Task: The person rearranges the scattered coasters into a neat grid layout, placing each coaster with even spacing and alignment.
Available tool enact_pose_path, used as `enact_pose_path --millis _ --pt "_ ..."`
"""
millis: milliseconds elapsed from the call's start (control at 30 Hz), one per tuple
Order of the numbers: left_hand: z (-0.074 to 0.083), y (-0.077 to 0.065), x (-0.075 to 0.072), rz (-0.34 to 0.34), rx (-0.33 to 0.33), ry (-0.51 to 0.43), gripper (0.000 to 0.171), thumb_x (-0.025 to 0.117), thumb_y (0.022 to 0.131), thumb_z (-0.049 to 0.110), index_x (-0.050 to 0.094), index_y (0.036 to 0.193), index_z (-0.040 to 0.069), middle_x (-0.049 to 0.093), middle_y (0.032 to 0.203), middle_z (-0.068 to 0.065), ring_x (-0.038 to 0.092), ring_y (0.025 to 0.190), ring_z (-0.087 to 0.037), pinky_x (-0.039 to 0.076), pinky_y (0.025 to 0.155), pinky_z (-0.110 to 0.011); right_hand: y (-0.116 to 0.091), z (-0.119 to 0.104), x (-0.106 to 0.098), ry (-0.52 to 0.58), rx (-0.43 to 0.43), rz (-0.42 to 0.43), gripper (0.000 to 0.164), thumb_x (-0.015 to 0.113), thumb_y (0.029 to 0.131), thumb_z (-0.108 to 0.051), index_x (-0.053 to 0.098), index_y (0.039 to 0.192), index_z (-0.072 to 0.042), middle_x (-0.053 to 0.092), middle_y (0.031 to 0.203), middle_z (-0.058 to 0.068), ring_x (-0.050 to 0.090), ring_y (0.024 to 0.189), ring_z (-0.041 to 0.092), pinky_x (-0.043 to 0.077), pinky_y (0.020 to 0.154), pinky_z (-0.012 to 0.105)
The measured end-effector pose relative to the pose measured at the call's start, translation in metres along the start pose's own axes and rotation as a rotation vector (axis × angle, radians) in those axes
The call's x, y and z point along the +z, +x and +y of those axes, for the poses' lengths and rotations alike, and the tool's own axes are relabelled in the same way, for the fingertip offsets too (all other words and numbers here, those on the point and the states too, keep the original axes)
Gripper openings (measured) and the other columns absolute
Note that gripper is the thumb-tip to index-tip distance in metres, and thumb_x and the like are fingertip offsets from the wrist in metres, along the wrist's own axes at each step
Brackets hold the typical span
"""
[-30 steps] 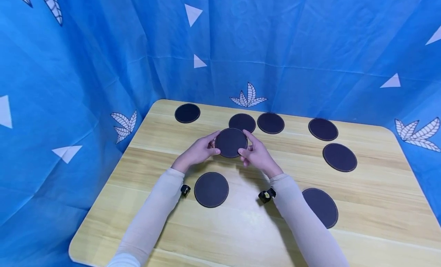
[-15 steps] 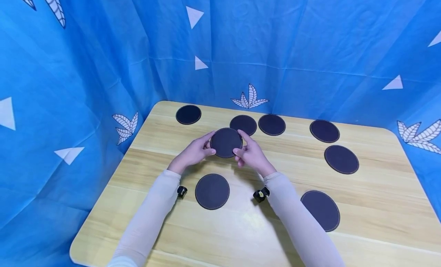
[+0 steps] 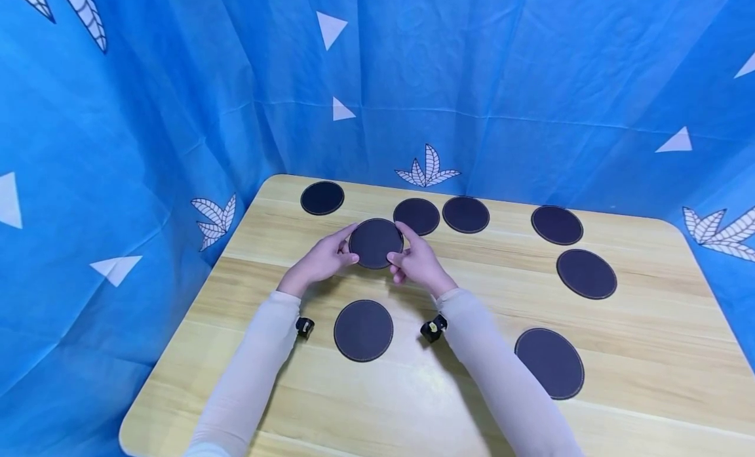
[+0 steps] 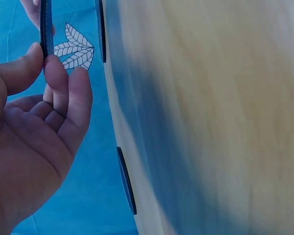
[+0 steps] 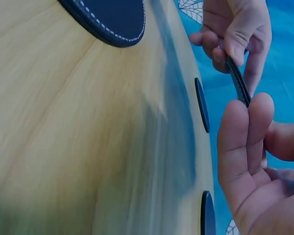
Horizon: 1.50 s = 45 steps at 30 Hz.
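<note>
Above the table, both hands hold one round black coaster (image 3: 375,244) with a stitched rim. My left hand (image 3: 323,259) pinches its left edge between thumb and fingers. On the opposite edge, my right hand (image 3: 417,260) pinches it, thumb on the near face. The left wrist view shows the coaster (image 4: 46,27) edge-on, gripped by the left thumb and fingertips. In the right wrist view it appears as a thin tilted disc (image 5: 238,82) between the two hands. Nearest below the hands, another black coaster (image 3: 363,330) lies flat on the table.
More black coasters lie on the wooden table (image 3: 377,411): a coaster (image 3: 322,198) at the back left, a close pair with one coaster (image 3: 466,214) at the back middle, and several toward the right, including one coaster (image 3: 550,363) partly behind the right sleeve. Blue curtains (image 3: 501,83) hang behind.
Both hands have shifted left with the held coaster, which has moved away from overlapping the back-middle coaster in view. The coasters on the table have stayed in place.
</note>
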State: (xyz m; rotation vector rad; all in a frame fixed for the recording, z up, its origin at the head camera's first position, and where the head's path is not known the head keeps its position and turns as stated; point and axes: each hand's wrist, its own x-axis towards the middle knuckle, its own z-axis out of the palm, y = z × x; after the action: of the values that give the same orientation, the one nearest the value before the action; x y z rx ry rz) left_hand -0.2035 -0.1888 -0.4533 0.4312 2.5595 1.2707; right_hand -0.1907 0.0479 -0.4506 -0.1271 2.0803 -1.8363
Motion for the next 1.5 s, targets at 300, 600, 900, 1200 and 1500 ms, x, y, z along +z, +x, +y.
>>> enact_pose_path --millis 300,600,900,1200,1500 --pt "-0.003 0.0 -0.008 -0.019 -0.04 0.009 0.073 0.064 0.099 0.007 0.025 0.16 0.004 0.055 0.077 -0.006 0.054 0.061 -0.021 0.048 0.058 -0.032 0.01 0.001 0.011 -0.01 0.042 -0.004 0.079 0.059 0.099 0.003 0.02 0.163 -0.021 0.061 0.066 0.017 0.058 0.047 0.021 0.059 0.054 0.04" --pt "-0.009 0.002 -0.011 -0.008 -0.083 0.026 0.073 0.065 0.098 0.006 0.026 0.16 0.006 0.053 0.077 -0.007 0.052 0.058 -0.021 0.047 0.059 -0.033 0.019 0.005 0.02 0.03 0.077 -0.006 0.081 0.06 0.099 0.003 0.019 0.164 -0.023 0.062 0.064 0.015 0.06 0.048 0.022 0.06 0.056 0.042" --pt "-0.015 0.003 -0.015 0.008 -0.096 0.069 0.073 0.065 0.097 0.008 0.027 0.16 0.006 0.053 0.077 -0.007 0.052 0.057 -0.021 0.045 0.06 -0.034 0.025 0.006 0.026 0.028 0.082 0.001 0.08 0.06 0.099 0.002 0.021 0.163 -0.025 0.063 0.065 0.018 0.06 0.047 0.021 0.06 0.056 0.043" --pt "-0.014 0.002 -0.019 -0.003 -0.147 0.083 0.071 0.063 0.099 0.008 0.027 0.16 0.007 0.053 0.077 -0.007 0.053 0.055 -0.02 0.046 0.058 -0.034 0.035 0.011 0.032 0.065 0.1 -0.016 0.081 0.06 0.099 0.002 0.02 0.163 -0.025 0.063 0.065 0.017 0.06 0.046 0.021 0.06 0.056 0.044" --pt "-0.02 0.002 -0.023 -0.011 -0.143 0.032 0.069 0.061 0.099 0.003 0.028 0.159 0.005 0.052 0.075 -0.007 0.051 0.053 -0.018 0.047 0.056 -0.033 0.04 0.007 0.033 0.099 0.155 -0.071 0.084 0.056 0.098 0.007 0.017 0.164 -0.027 0.065 0.07 0.021 0.062 0.049 0.022 0.06 0.057 0.044"
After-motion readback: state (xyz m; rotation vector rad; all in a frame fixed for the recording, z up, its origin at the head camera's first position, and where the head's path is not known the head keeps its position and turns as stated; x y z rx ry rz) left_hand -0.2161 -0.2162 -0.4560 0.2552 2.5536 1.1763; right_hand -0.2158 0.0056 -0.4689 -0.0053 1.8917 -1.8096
